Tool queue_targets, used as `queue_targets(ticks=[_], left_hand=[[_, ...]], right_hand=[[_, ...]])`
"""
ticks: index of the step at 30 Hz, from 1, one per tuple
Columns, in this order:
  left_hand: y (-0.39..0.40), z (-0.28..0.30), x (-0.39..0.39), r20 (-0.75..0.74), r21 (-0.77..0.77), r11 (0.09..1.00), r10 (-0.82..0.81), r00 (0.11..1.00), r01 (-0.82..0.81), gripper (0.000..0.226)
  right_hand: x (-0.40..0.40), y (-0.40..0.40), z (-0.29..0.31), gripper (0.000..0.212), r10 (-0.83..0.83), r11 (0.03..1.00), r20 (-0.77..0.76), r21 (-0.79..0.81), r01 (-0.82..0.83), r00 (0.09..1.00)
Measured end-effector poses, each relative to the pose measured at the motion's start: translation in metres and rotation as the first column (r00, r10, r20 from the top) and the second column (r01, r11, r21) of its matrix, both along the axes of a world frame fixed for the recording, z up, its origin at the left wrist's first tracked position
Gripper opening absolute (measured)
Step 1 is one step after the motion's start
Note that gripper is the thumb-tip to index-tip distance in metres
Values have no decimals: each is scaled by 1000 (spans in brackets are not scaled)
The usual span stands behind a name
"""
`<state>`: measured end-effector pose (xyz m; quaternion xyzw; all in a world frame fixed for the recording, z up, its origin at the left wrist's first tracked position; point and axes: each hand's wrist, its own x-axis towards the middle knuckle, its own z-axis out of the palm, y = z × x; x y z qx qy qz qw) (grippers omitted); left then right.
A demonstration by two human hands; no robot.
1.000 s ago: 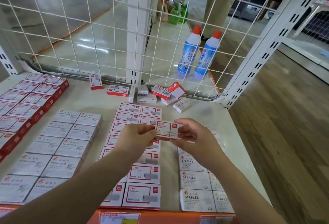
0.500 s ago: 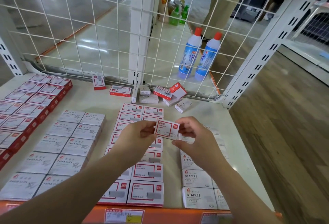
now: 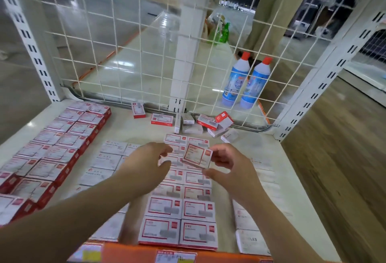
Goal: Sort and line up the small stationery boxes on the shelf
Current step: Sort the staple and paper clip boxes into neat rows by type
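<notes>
A cream shelf [image 3: 133, 131] with a white wire-grid back panel [image 3: 125, 53] carries rows of small stationery boxes; through the grid a glossy floor shows, with two blue bottles with red caps [image 3: 246, 81] standing on it. On the shelf's left lie columns of red-sided boxes [image 3: 62, 143], beside them flat white paper-clip boxes [image 3: 104, 160], in the middle two columns of red-framed white boxes [image 3: 181, 219], and on the right white staples boxes [image 3: 250, 239]. Near the grid a loose cluster of unsorted boxes [image 3: 211, 122] lies at mixed angles, some tipped on one another, and a single box [image 3: 138, 109] stands alone to their left.

Above the far end of the middle columns, the right hand [image 3: 227, 165] holds one red-framed box [image 3: 197, 156] tilted in the air, its fingers curled on the box's right edge and thumb beneath. The left hand [image 3: 144, 164] is just beside the box's left side with fingers loosely bent and apart; motion blur makes it hard to say whether its fingertips touch the box, though a gap seems to show. Along the shelf's front edge runs an orange price rail [image 3: 129, 254] with labels.
</notes>
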<state>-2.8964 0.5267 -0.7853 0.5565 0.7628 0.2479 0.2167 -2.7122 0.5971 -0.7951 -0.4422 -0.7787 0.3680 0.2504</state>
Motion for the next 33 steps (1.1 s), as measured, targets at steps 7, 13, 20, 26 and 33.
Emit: queue_targets(ticks=[7, 13, 20, 26, 33], left_hand=[[-41, 19, -82, -405, -154, 988, -81, 911, 20, 33], [-76, 17, -133, -521, -162, 987, -84, 850, -2, 30], [-114, 8, -190, -457, -120, 991, -1, 889, -61, 35], [-129, 2, -205, -393, -127, 990, 7, 919, -62, 34], [-150, -7, -207, -370, -109, 991, 29, 929, -75, 37]], right_hand=[[-68, -20, 10, 39, 67, 998, -15, 12, -67, 998], [-125, -39, 5, 36, 112, 994, -13, -9, -112, 994], [-174, -68, -3, 37, 192, 980, 68, -55, -189, 979], [-202, -83, -3, 38, 243, 968, 165, -100, -229, 956], [-227, -92, -10, 31, 276, 956, 138, -138, -258, 951]])
